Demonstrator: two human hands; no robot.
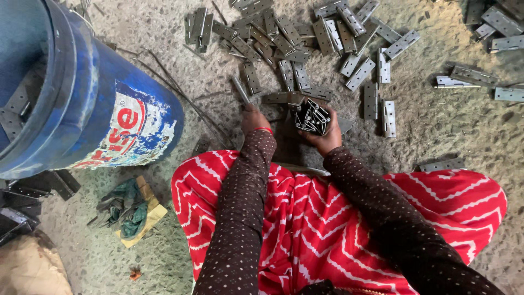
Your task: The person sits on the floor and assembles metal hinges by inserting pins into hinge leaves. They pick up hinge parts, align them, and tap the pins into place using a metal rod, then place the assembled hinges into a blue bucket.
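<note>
My right hand (326, 139) gripped a bundle of flat grey metal hinges (311, 116), fingers wrapped tight. Left hand (254, 117) pinched one hinge (240, 90), w/ blue plastic drum (103, 104) left of both.

My right hand (326, 136) grips bundle of hinges (311, 116): dull grey metal, matt. Floor (447, 131): rough speckled concrete. Drum (103, 109): glossy blue plastic, scuffed. Skirt (311, 218): soft red cloth.
</note>
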